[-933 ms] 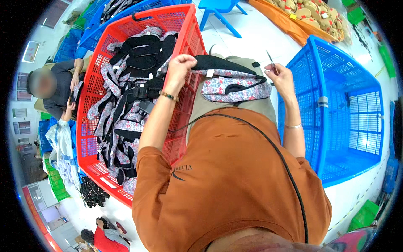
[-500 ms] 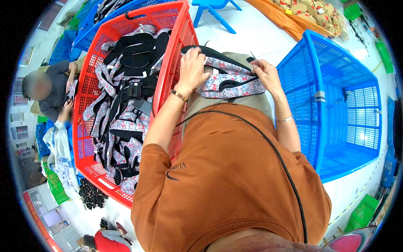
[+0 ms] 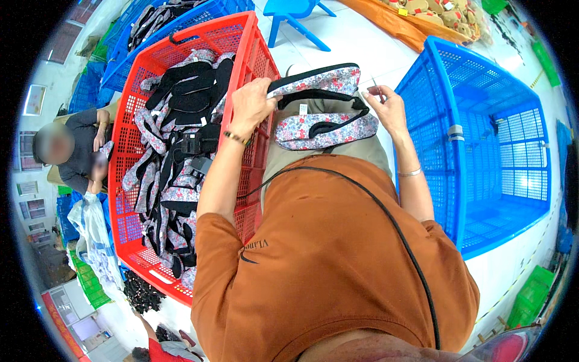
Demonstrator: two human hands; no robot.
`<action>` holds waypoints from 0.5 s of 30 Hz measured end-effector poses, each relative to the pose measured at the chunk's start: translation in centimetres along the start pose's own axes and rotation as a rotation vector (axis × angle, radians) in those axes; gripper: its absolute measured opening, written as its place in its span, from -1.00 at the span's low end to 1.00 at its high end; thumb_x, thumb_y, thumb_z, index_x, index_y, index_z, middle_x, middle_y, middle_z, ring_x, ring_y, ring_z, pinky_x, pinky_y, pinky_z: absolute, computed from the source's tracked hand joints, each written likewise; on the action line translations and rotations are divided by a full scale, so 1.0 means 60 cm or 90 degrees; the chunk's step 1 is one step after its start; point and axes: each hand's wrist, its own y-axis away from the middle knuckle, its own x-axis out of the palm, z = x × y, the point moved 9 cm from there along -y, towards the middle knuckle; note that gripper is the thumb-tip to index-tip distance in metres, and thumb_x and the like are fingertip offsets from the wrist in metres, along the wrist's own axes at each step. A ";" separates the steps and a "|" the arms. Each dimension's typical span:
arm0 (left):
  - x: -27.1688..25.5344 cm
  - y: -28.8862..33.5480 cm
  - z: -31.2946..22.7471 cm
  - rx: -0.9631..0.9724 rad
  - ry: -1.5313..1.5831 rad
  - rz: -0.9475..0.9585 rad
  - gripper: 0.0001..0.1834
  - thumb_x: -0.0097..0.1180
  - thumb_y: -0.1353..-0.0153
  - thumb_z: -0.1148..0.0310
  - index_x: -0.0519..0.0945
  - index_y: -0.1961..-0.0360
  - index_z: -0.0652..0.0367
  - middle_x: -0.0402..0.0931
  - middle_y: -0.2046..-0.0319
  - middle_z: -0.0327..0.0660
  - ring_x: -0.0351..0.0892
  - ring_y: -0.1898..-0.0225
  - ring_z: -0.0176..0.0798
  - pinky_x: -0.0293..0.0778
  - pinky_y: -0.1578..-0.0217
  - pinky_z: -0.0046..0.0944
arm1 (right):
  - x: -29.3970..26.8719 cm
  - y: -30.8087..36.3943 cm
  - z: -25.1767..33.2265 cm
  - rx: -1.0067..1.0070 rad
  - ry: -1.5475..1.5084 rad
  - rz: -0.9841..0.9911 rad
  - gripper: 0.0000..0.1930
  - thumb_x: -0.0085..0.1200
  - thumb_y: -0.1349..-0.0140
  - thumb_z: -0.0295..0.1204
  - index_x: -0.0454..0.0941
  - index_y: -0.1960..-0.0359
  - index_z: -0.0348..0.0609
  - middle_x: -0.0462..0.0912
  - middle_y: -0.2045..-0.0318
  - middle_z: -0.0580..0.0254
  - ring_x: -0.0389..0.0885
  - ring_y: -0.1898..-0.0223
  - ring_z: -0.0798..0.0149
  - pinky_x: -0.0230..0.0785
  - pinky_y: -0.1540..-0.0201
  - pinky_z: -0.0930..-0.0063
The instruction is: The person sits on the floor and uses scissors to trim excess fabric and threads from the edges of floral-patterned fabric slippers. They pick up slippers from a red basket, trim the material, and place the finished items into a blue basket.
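Our left hand (image 3: 252,104) is clamped on the left end of the upper floral slipper (image 3: 325,79), holding it raised over our lap, black edge upward. Our right hand (image 3: 388,108) has its fingers closed on a thin metal tool (image 3: 374,82), just beside that slipper's right end; tool type too small to tell. Lower floral slipper (image 3: 356,128) lies flat on our khaki trousers (image 3: 380,154), black opening showing, white label (image 3: 303,109) at its upper edge.

Red basket (image 3: 265,54) to our left, piled with more floral and black slippers (image 3: 181,194). Blue basket (image 3: 424,130) stands to our right. Blue stool (image 3: 292,8) ahead, orange sheet (image 3: 386,24) with tan slippers (image 3: 443,15) beyond. Co-worker (image 3: 78,136) sits past the red basket, on the far left.
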 end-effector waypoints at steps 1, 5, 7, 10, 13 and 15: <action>-0.018 0.016 -0.003 -0.005 0.010 0.010 -0.72 0.23 0.14 0.16 0.52 0.47 0.09 0.52 0.48 -0.14 0.54 0.40 -0.02 0.39 0.45 -0.09 | -0.007 0.001 0.012 0.039 -0.008 0.005 -0.69 0.20 -0.03 -0.25 0.56 0.33 -0.26 0.59 0.48 0.19 0.52 0.42 0.42 0.35 0.35 0.57; -0.077 0.082 -0.029 -0.002 0.067 0.031 -0.71 0.25 0.17 0.17 0.51 0.51 0.12 0.49 0.52 -0.15 0.52 0.42 -0.02 0.37 0.46 -0.10 | -0.021 0.007 0.062 -0.067 -0.151 -0.073 -0.80 0.13 -0.12 -0.39 0.54 0.32 -0.28 0.54 0.52 0.28 0.42 0.48 0.53 0.31 0.40 0.64; -0.089 0.113 -0.027 -0.018 0.105 0.046 -0.73 0.26 0.18 0.21 0.54 0.46 0.12 0.49 0.50 -0.19 0.52 0.41 -0.05 0.39 0.43 -0.16 | -0.025 0.021 0.119 -0.194 -0.230 -0.073 -0.82 0.09 -0.16 -0.46 0.52 0.23 -0.26 0.54 0.42 0.29 0.43 0.45 0.53 0.30 0.39 0.64; -0.098 0.149 -0.019 -0.047 0.187 0.057 -0.72 0.28 0.19 0.26 0.57 0.43 0.12 0.51 0.48 -0.20 0.53 0.40 -0.07 0.40 0.41 -0.22 | 0.029 0.044 0.160 -0.095 -0.252 0.270 -0.62 0.17 -0.09 -0.35 0.45 0.08 -0.28 0.56 0.21 0.23 0.51 0.29 0.46 0.35 0.24 0.67; -0.098 0.170 -0.004 -0.083 0.256 0.079 -0.74 0.28 0.19 0.32 0.58 0.39 0.12 0.54 0.44 -0.18 0.55 0.38 -0.11 0.41 0.38 -0.25 | 0.063 0.066 0.172 -0.170 -0.236 0.368 -0.56 0.25 0.03 -0.32 0.47 0.13 -0.29 0.56 0.29 0.27 0.48 0.30 0.47 0.35 0.18 0.61; -0.111 0.176 0.005 -0.088 0.255 0.026 -0.73 0.28 0.18 0.35 0.59 0.36 0.11 0.56 0.40 -0.19 0.56 0.35 -0.12 0.42 0.34 -0.27 | 0.076 0.077 0.183 -0.153 -0.246 0.425 -0.64 0.22 0.00 -0.38 0.49 0.17 -0.28 0.55 0.36 0.34 0.44 0.32 0.51 0.33 0.21 0.63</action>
